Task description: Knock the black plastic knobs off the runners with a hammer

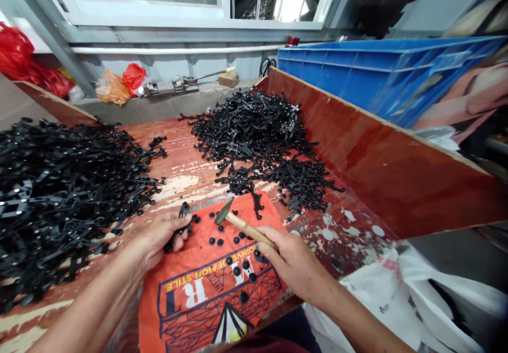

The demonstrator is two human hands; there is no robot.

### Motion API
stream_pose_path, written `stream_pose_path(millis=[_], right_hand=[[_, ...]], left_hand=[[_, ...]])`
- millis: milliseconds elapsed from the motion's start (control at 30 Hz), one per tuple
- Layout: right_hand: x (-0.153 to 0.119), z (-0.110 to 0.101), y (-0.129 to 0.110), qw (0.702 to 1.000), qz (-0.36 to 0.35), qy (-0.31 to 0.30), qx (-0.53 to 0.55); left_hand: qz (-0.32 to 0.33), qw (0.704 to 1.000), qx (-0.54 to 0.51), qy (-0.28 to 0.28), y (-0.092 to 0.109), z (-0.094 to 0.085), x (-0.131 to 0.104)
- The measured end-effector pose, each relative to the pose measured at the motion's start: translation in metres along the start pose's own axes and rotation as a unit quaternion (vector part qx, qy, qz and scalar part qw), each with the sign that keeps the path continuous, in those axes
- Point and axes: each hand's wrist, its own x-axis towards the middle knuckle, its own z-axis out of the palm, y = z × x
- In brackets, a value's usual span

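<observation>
My left hand (170,232) is closed on a black jointed plastic part (184,220) over the left edge of an orange printed cloth (198,268). In my right hand (288,255) is a small hammer (246,228), gripped by its wooden handle, its greenish head pointing up and left above the cloth. Several small round black caps (237,271) lie scattered on the cloth between and below my hands. Another black linked part (257,205) rests at the cloth's far edge.
Heaps of black linked parts lie at the left (71,189) and back (250,125) of the worn red tabletop (174,152). A red board (357,146) walls the right side, with a blue crate (349,72) beyond. White sacking (381,295) lies at the lower right.
</observation>
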Motion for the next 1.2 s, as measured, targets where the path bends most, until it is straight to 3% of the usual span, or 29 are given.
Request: stream_pose_path(millis=[133,333,500,733,900,1067,1200], right_hand=[[0.003,0.001,-0.002,1.000,-0.010,-0.006,-0.009],[0.030,0.015,-0.021,0.990,-0.099,0.011,-0.103],[0.047,0.027,-0.029,0.976,-0.075,-0.026,-0.205],[0.049,0.019,-0.021,0.970,-0.114,-0.022,-0.215],[0.041,0.015,-0.026,0.971,-0.138,0.031,-0.195],[0.042,0.020,-0.029,0.948,-0.100,-0.044,-0.300],[0.045,0.021,-0.031,0.955,-0.118,0.000,-0.272]], left_hand=[[0.010,1.000,0.020,0.000,-0.003,0.000,0.003],[0.014,0.999,0.046,-0.014,-0.003,-0.002,0.005],[0.015,0.999,0.036,-0.032,0.001,-0.003,0.001],[0.018,0.999,0.014,-0.035,0.001,-0.004,-0.003],[0.022,0.999,0.010,-0.032,-0.005,-0.004,0.000],[0.025,0.999,0.013,-0.028,-0.006,-0.006,0.000],[0.028,0.999,0.015,-0.020,-0.007,-0.006,0.000]])
